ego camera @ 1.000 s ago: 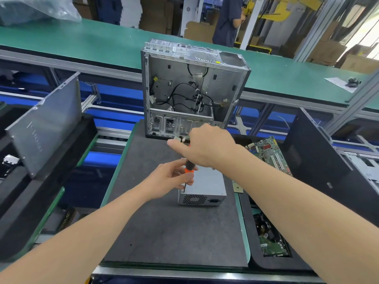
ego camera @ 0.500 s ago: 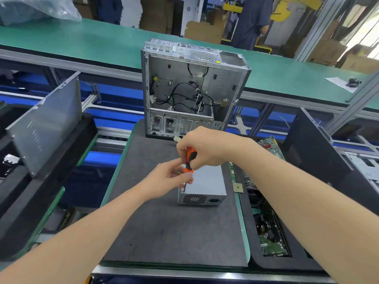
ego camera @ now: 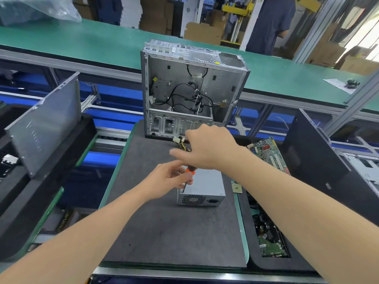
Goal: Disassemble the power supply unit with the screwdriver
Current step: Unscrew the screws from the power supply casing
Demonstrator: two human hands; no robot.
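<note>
**PSU on mat, screwdriver upright at its near-left corner**

PSU sits on dark mat, before open PC case. L hand pinches screwdriver at collar. R hand hides handle; blurred, grip can't tell.

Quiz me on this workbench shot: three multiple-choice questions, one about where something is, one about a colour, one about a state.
1. Where is the power supply unit?
A) on the dark mat, in front of the computer case
B) inside the case
C) on the green belt

2. What colour is the screwdriver just below the grip?
A) blue
B) orange
C) white

3. How is the case's near side?
A) panelled shut
B) open
C) taped over

Answers:
1 A: it lies on the mat, apart from the case.
2 B: orange shows just beneath the right hand.
3 B: cables are plainly visible inside.
</note>
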